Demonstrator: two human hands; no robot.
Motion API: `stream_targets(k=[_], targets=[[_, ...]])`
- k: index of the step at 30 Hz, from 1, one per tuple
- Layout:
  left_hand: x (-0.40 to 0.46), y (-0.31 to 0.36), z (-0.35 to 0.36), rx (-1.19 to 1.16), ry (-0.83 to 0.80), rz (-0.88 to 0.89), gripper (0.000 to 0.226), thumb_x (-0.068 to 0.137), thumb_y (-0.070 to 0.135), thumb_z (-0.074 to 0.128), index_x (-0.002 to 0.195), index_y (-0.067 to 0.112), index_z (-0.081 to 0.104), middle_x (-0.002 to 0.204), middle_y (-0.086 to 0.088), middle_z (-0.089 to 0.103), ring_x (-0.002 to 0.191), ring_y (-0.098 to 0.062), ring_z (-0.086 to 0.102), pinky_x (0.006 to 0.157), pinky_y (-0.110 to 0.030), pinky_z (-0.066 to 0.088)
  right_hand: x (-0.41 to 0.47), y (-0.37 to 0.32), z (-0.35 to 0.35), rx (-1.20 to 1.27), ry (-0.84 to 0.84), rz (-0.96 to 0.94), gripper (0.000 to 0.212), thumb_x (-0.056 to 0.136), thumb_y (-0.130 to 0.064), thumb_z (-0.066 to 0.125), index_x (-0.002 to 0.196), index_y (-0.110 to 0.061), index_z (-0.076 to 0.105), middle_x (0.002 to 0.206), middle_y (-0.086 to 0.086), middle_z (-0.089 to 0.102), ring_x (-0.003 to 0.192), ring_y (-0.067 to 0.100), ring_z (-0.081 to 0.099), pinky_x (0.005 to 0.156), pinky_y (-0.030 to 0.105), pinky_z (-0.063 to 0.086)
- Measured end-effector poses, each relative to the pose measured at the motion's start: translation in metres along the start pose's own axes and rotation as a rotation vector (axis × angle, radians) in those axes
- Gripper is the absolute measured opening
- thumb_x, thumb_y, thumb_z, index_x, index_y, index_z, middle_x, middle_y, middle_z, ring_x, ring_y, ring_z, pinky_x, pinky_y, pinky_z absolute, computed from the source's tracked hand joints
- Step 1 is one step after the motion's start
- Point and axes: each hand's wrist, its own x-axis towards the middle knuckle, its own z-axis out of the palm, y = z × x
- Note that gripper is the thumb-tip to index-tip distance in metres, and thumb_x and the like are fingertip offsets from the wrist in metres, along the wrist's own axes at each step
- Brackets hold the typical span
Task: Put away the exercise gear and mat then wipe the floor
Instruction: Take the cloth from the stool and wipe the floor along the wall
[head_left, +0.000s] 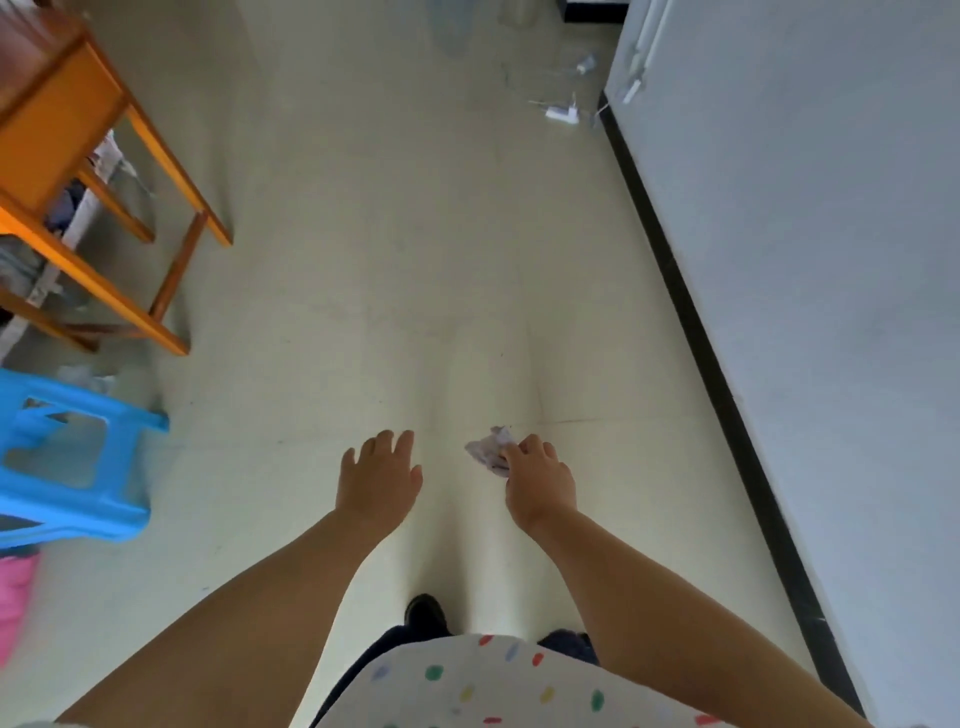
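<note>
The right hand (540, 480), at lower centre of the frame, pinches a crumpled wipe (491, 449) above the pale floor (389, 234); the left hand (379, 480) is spread and holds nothing. For good wiping, I think she should bend lower and press the wipe flat in overlapping strokes.

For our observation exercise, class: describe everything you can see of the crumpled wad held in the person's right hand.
The wad is a small, crumpled, pale greyish-white piece with a faint lilac tint, looking like tissue or thin cloth; which one cannot be told. It is bunched and wrinkled, not spread flat. The right hand pinches it at the fingertips, and most of it sticks out to the left of the grip. It hangs above the pale floor, apart from the open left hand.
</note>
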Motion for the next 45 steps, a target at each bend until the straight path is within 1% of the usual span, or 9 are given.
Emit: stream_targets(k=[4,7,14,19,24,31,38,43,45], targets=[[0.015,-0.064,-0.009,0.010,-0.025,-0.113,0.047,0.100,0.036,0.032,0.143,0.019,0.027,0.142,-0.004,0.038,0.128,-0.021,0.041,0.107,-0.037,0.030,0.029,-0.046,-0.004,-0.017,0.032,-0.060,0.065,0.089,-0.007,0.047,0.147,-0.027,0.024,0.127,0.005,0.043,0.116,0.023,0.042,0.086,0.031,0.040],[0.031,-0.081,-0.010,-0.003,-0.056,-0.140,0.047,0.099,0.036,0.032,0.142,0.018,0.028,0.141,-0.005,0.039,0.127,-0.022,0.041,0.106,-0.038,0.031,0.053,-0.059,-0.013,-0.035,0.046,-0.084,0.070,0.090,-0.007,0.046,0.149,-0.030,0.018,0.127,0.005,0.044,0.116,0.023,0.043,0.085,0.031,0.041],[0.103,-0.051,-0.024,-0.040,-0.055,0.042,0.049,0.100,0.036,0.031,0.145,0.018,0.025,0.144,-0.006,0.036,0.131,-0.022,0.038,0.109,-0.039,0.027,0.119,-0.044,-0.030,-0.076,0.044,0.005,0.056,0.092,-0.008,0.043,0.145,-0.023,0.030,0.125,0.005,0.044,0.112,0.021,0.044,0.082,0.028,0.040],[0.203,-0.054,-0.057,-0.019,-0.060,0.033,0.049,0.100,0.034,0.030,0.146,0.017,0.023,0.145,-0.007,0.034,0.132,-0.023,0.036,0.110,-0.040,0.026,0.209,-0.035,-0.056,-0.070,0.047,-0.043,0.069,0.092,-0.008,0.046,0.149,-0.032,0.015,0.126,0.004,0.044,0.112,0.020,0.044,0.082,0.028,0.041],[0.303,-0.056,-0.102,-0.086,-0.067,-0.096,0.046,0.100,0.035,0.032,0.142,0.017,0.028,0.141,-0.007,0.038,0.128,-0.023,0.040,0.108,-0.040,0.029,0.318,-0.024,-0.121,-0.075,0.048,-0.089,0.069,0.091,-0.007,0.046,0.148,-0.032,0.017,0.125,0.005,0.044,0.112,0.022,0.044,0.080,0.028,0.040],[0.430,-0.052,-0.164,-0.114,0.025,-0.078,0.052,0.101,0.041,0.024,0.148,0.019,0.021,0.148,-0.004,0.033,0.134,-0.022,0.034,0.112,-0.040,0.024,0.466,-0.028,-0.194,-0.150,0.051,-0.134,0.064,0.090,-0.008,0.047,0.146,-0.028,0.025,0.123,0.006,0.045,0.113,0.024,0.044,0.082,0.032,0.042],[0.574,-0.094,-0.200,-0.073,-0.013,-0.107,0.056,0.101,0.044,0.018,0.151,0.020,0.010,0.153,-0.006,0.024,0.139,-0.023,0.026,0.114,-0.043,0.021,0.615,-0.058,-0.241,-0.166,0.093,-0.222,0.069,0.089,-0.006,0.046,0.147,-0.032,0.020,0.122,0.005,0.046,0.110,0.023,0.045,0.076,0.029,0.039],[0.685,-0.134,-0.241,-0.046,-0.040,-0.081,0.056,0.101,0.044,0.018,0.151,0.020,0.009,0.154,-0.007,0.019,0.141,-0.022,0.022,0.114,-0.045,0.020,0.725,-0.087,-0.285,-0.197,0.099,-0.137,0.058,0.090,-0.009,0.046,0.144,-0.023,0.029,0.123,0.005,0.045,0.110,0.022,0.044,0.078,0.028,0.039],[0.729,-0.148,-0.269,-0.015,-0.027,-0.039,0.056,0.101,0.044,0.018,0.151,0.019,0.010,0.154,-0.007,0.020,0.141,-0.022,0.023,0.114,-0.045,0.020,0.763,-0.102,-0.309,-0.193,0.099,-0.122,0.061,0.090,-0.008,0.046,0.146,-0.025,0.025,0.124,0.005,0.045,0.111,0.022,0.044,0.079,0.028,0.040]])
